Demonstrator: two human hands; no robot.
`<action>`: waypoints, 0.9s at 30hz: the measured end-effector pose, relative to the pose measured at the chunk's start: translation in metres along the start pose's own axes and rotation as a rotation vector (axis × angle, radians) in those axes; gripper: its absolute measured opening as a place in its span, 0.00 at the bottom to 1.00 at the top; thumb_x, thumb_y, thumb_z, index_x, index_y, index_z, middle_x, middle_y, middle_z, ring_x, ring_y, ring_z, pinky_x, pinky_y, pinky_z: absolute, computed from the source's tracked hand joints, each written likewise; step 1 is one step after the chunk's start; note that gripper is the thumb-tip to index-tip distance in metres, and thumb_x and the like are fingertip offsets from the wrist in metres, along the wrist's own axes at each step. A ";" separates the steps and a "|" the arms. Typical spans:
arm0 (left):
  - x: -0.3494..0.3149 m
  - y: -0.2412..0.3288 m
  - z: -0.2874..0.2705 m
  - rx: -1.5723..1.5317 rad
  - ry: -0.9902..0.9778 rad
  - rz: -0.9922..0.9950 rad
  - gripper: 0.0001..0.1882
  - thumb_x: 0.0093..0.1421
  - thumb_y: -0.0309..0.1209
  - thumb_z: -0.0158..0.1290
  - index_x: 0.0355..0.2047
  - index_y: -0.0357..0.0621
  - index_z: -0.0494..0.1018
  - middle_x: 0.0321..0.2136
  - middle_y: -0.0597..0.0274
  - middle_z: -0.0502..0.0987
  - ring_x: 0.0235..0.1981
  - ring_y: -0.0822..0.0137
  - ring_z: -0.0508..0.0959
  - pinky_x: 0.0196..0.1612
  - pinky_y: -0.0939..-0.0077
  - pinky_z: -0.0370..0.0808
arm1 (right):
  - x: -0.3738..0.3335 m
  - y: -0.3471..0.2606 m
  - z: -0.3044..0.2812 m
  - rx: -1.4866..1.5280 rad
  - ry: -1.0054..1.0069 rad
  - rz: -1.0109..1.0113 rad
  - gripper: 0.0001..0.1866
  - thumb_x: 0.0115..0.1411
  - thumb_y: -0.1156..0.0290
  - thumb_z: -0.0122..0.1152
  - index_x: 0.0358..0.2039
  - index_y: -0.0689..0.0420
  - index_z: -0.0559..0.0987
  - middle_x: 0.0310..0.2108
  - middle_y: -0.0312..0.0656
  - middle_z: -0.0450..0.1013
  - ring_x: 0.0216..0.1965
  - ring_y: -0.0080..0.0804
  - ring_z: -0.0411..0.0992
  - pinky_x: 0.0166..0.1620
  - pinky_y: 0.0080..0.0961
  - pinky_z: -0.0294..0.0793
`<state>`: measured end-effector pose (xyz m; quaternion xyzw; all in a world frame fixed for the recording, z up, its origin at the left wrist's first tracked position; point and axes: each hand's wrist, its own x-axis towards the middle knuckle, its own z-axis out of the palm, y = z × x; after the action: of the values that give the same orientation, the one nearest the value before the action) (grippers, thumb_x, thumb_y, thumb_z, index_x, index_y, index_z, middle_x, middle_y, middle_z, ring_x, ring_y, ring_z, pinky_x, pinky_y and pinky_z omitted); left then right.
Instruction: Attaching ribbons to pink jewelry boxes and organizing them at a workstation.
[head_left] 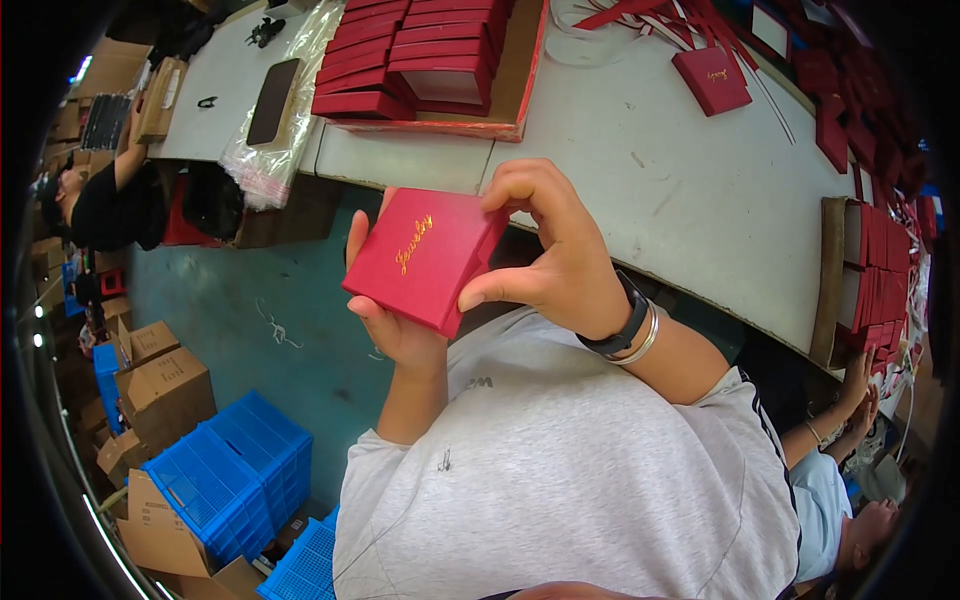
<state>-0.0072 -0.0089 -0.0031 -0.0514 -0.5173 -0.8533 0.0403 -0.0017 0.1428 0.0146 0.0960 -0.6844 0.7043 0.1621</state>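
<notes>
A small red gift box (pixel 425 255) with gold lettering on its top is held before my chest, just off the table's near edge. My left hand (pixel 400 330) supports it from below and the left, its fingers showing along the far and near sides. With thumb and bent fingers, my right hand (pixel 555 250) grips the box's right side. A dark wristband and a bangle circle the right wrist. Beyond the hands, a shallow carton (pixel 520 90) on the table holds rows of similar red boxes (pixel 400 60).
A phone (pixel 273 102) lies on clear plastic bags (pixel 262 175) at the table's left. Red ribbons and another red box (pixel 711 80) lie far right. Right of me stands a carton (pixel 832 285) of red boxes near a co-worker's hands (pixel 858 400). Blue crates (pixel 235 475) stand lower left.
</notes>
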 end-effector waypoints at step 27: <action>0.062 0.004 -0.081 -0.060 0.344 -0.166 0.12 0.63 0.26 0.45 0.47 0.36 0.66 0.39 0.49 0.76 0.40 0.61 0.78 0.44 0.73 0.76 | 0.069 0.024 -0.020 -0.637 0.009 0.046 0.17 0.45 0.77 0.68 0.38 0.63 0.78 0.30 0.43 0.75 0.30 0.31 0.73 0.37 0.24 0.72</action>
<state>-0.0714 -0.0837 -0.0287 0.1368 -0.4795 -0.8650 0.0562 -0.0725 0.1686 0.0154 0.0218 -0.8718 0.4586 0.1709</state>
